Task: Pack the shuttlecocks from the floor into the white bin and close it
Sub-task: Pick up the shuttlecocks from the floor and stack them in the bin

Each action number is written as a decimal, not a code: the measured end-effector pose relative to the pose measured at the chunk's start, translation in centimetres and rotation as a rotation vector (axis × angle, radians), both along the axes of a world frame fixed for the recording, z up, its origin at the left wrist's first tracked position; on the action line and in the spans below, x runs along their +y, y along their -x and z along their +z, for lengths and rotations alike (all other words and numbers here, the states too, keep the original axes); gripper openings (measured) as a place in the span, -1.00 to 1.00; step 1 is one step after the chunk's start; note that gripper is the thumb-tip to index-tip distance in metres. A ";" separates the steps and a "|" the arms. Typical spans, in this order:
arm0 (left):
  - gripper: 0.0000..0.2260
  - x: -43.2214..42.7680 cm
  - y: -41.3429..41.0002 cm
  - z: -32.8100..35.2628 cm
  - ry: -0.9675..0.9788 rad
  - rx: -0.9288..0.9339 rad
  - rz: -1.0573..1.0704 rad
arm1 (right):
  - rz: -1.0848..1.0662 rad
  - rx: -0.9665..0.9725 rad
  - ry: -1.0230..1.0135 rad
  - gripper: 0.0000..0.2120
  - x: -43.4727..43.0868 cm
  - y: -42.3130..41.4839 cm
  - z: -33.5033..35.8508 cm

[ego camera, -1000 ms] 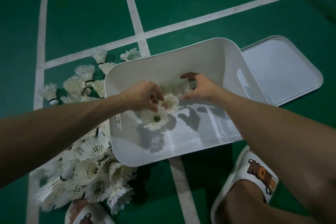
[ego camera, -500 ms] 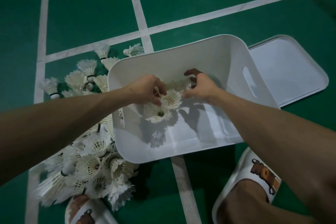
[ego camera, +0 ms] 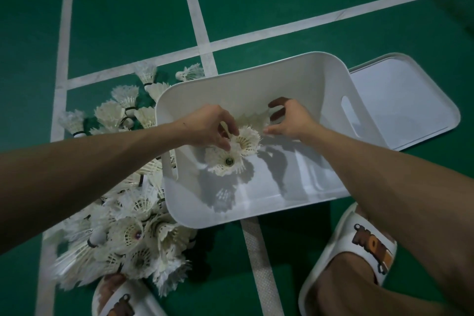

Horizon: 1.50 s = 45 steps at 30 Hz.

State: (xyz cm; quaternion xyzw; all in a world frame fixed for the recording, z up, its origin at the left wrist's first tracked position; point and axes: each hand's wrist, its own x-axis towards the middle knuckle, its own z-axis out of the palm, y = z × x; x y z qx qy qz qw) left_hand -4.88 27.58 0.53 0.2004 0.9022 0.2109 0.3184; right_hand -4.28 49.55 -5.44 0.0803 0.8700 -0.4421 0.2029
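I have both hands inside the bin (ego camera: 230,210), which is nearly empty. My left hand (ego camera: 213,128) pinches the nested shuttlecocks (ego camera: 225,161) by the feathers and holds them above the bin's floor, where their shadow falls. My right hand (ego camera: 289,123) curls its thumb and fingers round a pale shuttlecock (ego camera: 252,120) near the bin's far wall. The pile of shuttlecocks (ego camera: 128,236) lies on the floor against the bin's left wall, and the lid (ego camera: 400,102) lies flat just beside its right wall. I judge that a hard pinch could crush the feathers. A loose drop could leave the shuttlecocks sprawled, and the lid may then refuse to seat. My slipper (ego camera: 123,300) touches the pile, so a shifted foot could flatten some.
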 end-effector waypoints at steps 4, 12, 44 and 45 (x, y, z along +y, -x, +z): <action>-0.75 0.2 -0.2 0.8 -0.041 -0.012 0.000 | 0.046 0.069 -0.047 -0.32 1.4 -0.8 2.5; -0.74 2.5 -1.0 3.5 -0.091 0.048 -0.077 | 0.464 0.088 -0.061 -0.09 -0.6 -3.5 7.9; -0.21 3.9 0.5 0.0 0.136 -0.112 -0.279 | 0.201 0.195 -0.410 -0.64 4.5 -2.7 4.6; -0.21 3.9 0.8 -0.1 0.135 -0.109 -0.273 | 0.190 0.190 -0.415 -0.65 4.3 -2.5 4.3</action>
